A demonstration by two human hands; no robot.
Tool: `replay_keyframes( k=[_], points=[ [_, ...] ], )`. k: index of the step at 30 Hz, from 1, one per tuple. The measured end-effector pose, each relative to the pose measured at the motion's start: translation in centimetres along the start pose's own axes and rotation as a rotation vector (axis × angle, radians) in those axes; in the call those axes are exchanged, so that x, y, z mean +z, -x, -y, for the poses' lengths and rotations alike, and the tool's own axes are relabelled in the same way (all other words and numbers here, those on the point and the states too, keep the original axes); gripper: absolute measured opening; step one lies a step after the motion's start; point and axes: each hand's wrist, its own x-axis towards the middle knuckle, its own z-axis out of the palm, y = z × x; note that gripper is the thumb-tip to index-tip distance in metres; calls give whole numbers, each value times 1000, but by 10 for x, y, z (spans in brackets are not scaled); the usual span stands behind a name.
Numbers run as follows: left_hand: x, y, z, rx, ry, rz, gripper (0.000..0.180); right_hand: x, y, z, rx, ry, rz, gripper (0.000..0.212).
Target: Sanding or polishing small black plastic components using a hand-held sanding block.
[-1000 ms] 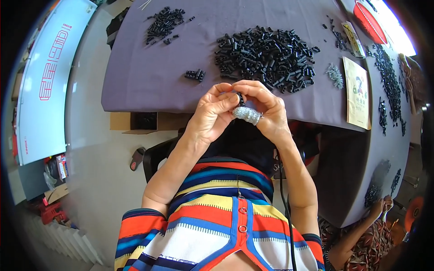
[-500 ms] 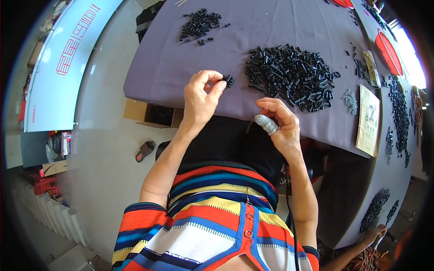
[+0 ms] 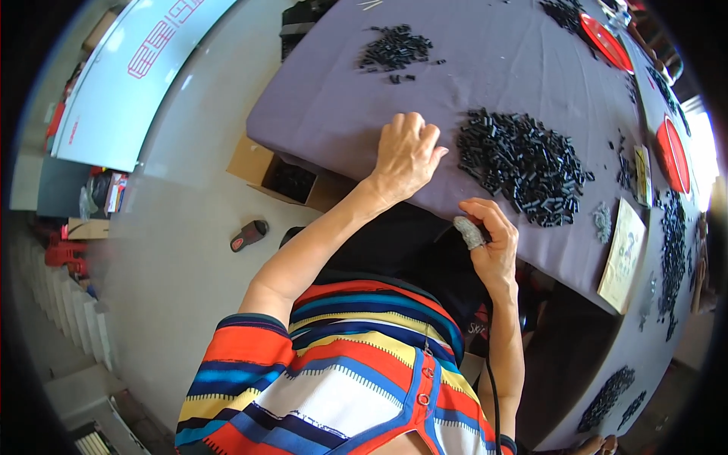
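My left hand (image 3: 408, 155) is at the near edge of the purple-grey tablecloth (image 3: 334, 114), back upward and fingers curled in. Whatever those fingers hold is hidden under the hand. To its right lies a large heap of short black tubes (image 3: 523, 167). In front of that heap, just off the table edge, is my right hand (image 3: 494, 241), its fingers bent toward the thumb. A silvery-grey wrap (image 3: 469, 232) covers that thumb. I cannot make out anything between the right fingertips. Farther back sits a smaller pile of black tubes (image 3: 396, 48).
An open cardboard box (image 3: 254, 163) with black pieces stands under the table's left corner. A paper booklet (image 3: 622, 254) lies at the right, with red trays (image 3: 607, 44) beyond. More black piles (image 3: 671, 250) spread along another table. A dark shoe (image 3: 249, 236) is on the floor.
My left hand has turned from a thumb-and-finger pinch beside a few black tubes to palm down, now covering that spot. My right hand keeps much the same curled pose. The view has shifted.
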Motion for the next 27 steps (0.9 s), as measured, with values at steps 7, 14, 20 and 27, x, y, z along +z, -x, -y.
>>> replay_keyframes(
  k=[7, 14, 20, 27],
  points=[
    [5, -9, 16, 14, -228, 54, 16, 0, 0, -1, 7, 25, 3, 39],
    [1, 0, 14, 9, -158, 14, 29, 3, -1, 1, -2, 49, -21, 28],
    [1, 3, 8, -86, -117, 81, 27, 3, -1, 1, 1, 66, -23, 26],
    [-2, 5, 10, 78, -86, -58, 24, 3, -1, 2, -22, 114, -9, 30]
  ],
)
